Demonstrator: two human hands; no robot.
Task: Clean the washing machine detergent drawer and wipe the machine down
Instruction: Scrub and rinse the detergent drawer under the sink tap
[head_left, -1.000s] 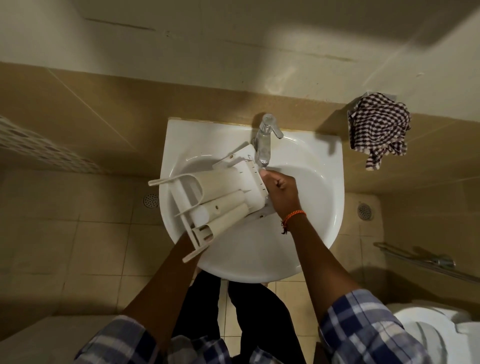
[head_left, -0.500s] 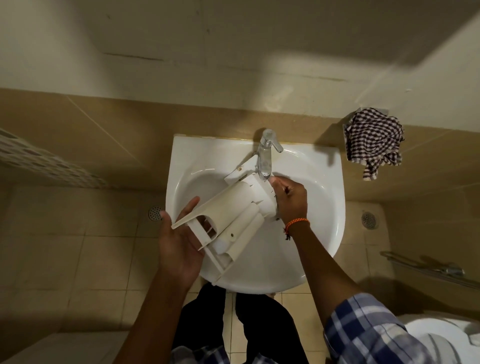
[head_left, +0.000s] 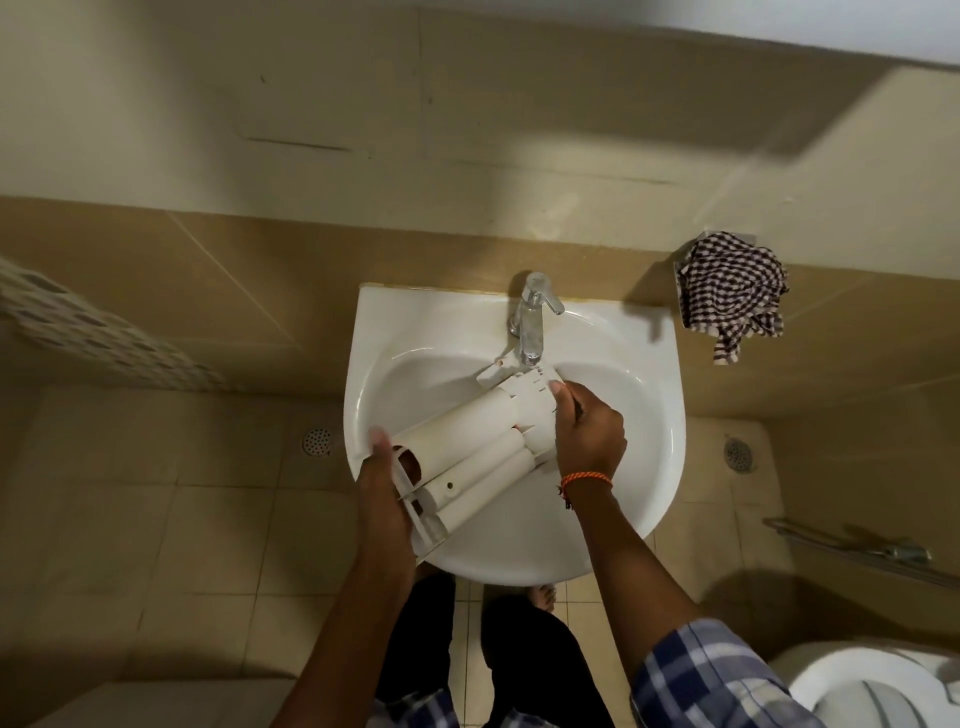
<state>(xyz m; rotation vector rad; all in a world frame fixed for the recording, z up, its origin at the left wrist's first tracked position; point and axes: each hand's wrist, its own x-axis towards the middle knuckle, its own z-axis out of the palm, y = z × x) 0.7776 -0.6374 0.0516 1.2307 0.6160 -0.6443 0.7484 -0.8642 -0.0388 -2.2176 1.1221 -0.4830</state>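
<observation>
Detergent drawer: light, rigid, likely wet-slick plastic, underside up over sink; left hand grips front end, right hand grips rear

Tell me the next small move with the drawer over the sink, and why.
Probably turn on the tap. The drawer is held over the sink, the left hand gripping its near end and the right hand its far end, which sits right under the spout. No water can be seen running, so rinsing seems the likely next step.
</observation>
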